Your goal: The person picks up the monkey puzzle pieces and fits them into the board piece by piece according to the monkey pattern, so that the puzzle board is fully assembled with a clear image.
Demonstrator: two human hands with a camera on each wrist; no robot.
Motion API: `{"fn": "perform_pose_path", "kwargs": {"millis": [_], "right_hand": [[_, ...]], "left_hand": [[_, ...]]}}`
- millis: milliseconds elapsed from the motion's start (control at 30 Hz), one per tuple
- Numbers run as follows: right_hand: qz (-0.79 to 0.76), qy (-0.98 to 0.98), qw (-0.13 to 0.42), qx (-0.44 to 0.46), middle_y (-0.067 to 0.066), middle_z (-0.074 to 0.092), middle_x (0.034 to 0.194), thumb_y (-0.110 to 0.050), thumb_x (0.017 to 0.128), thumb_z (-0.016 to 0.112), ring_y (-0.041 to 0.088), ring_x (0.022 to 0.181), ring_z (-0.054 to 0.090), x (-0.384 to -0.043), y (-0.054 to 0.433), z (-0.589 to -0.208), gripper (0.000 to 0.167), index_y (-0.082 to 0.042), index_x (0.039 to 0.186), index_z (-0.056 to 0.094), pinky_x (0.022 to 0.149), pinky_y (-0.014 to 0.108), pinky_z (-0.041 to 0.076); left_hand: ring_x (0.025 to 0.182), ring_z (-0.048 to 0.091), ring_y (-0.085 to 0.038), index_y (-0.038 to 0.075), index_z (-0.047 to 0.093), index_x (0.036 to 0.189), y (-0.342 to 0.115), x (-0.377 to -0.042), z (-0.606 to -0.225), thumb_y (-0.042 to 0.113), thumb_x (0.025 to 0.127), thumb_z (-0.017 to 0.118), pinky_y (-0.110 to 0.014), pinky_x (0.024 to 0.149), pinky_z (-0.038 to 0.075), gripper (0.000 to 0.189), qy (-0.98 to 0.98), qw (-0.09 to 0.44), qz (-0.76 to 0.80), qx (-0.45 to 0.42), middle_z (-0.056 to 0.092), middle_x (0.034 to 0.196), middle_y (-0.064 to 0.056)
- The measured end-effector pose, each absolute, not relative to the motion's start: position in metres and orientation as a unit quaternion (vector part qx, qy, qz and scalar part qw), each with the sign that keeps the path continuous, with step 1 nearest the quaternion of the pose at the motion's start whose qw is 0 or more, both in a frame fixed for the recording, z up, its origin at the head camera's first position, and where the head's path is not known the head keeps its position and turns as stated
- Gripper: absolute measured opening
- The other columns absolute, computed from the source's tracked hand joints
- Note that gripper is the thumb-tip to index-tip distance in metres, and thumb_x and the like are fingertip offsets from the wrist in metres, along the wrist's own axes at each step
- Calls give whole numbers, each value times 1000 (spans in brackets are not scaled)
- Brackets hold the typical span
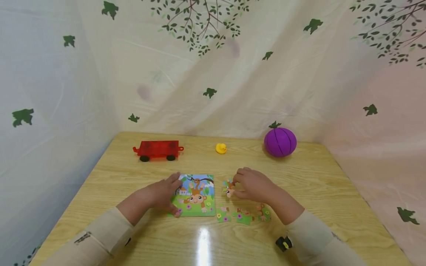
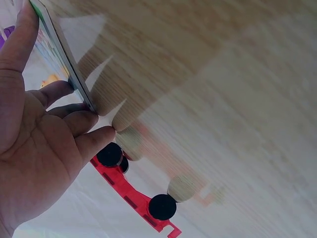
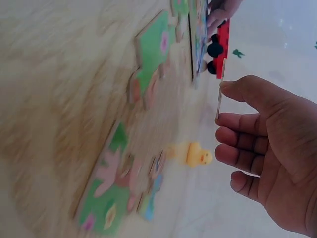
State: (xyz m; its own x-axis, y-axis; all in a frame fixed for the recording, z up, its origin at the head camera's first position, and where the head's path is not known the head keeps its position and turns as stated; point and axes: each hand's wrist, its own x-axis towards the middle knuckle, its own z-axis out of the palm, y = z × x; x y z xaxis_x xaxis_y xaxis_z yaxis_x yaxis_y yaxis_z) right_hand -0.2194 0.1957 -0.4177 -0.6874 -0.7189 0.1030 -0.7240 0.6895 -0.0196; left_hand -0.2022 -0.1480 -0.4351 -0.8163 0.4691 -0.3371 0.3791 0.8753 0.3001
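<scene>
A square picture puzzle board showing a monkey lies flat in the middle of the table. My left hand rests along its left side, thumb near the lower left corner and fingers towards the upper left one. In the left wrist view those fingers touch the board's edge. My right hand, just right of the board, pinches a puzzle piece between thumb and index finger. The right wrist view shows this held piece edge-on, above the table. Other puzzle pieces lie below the right hand, which partly covers them.
Along the back of the table stand a red toy wagon with black wheels, a small yellow rubber duck and a purple ball. Cloth printed with leaves hangs behind the wooden table and at its sides.
</scene>
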Motion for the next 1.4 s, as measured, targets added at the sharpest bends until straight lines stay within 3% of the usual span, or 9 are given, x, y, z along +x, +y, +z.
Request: {"fn": "perform_pose_path", "kwargs": {"millis": [233, 467, 967, 1200, 1400], "right_hand": [[15, -913, 23, 406, -3, 62, 100, -39, 90, 68, 16, 93, 57, -221, 163, -411, 26, -17, 104, 70, 79, 33, 52], [-14, -910, 0, 414, -5, 62, 103, -45, 92, 64, 13, 94, 57, -225, 126, -415, 28, -22, 106, 71, 77, 31, 52], [-77, -904, -25, 419, -6, 56, 99, -53, 92, 62, 11, 86, 54, -231, 80, -433, 32, -23, 100, 66, 69, 27, 50], [-100, -902, -19, 420, -3, 61, 112, -53, 92, 61, 14, 97, 58, -228, 77, -433, 45, -19, 122, 62, 75, 29, 52], [-94, -897, -12, 432, -4, 61, 109, -53, 93, 61, 13, 91, 56, -227, 79, -434, 42, -19, 116, 61, 70, 27, 50]], "left_hand": [[141, 34, -42, 16, 27, 154, -148, -203, -437, 58, 66, 83, -55, 110, 37, 113, 947, 193, 122, 227, 13, 164, -15], [140, 32, -50, 30, 32, 153, -150, -202, -438, 59, 67, 81, -62, 106, 38, 103, 947, 198, 120, 224, 9, 165, -14], [138, 32, -55, 28, 32, 154, -150, -199, -432, 57, 69, 80, -64, 102, 40, 101, 946, 200, 121, 226, 8, 164, -17], [135, 29, -61, 32, 33, 152, -149, -199, -432, 52, 70, 82, -70, 98, 38, 97, 943, 205, 137, 224, 7, 164, -19], [134, 28, -64, 35, 40, 147, -148, -198, -433, 51, 71, 81, -70, 98, 39, 88, 941, 210, 141, 227, 6, 163, -22]]}}
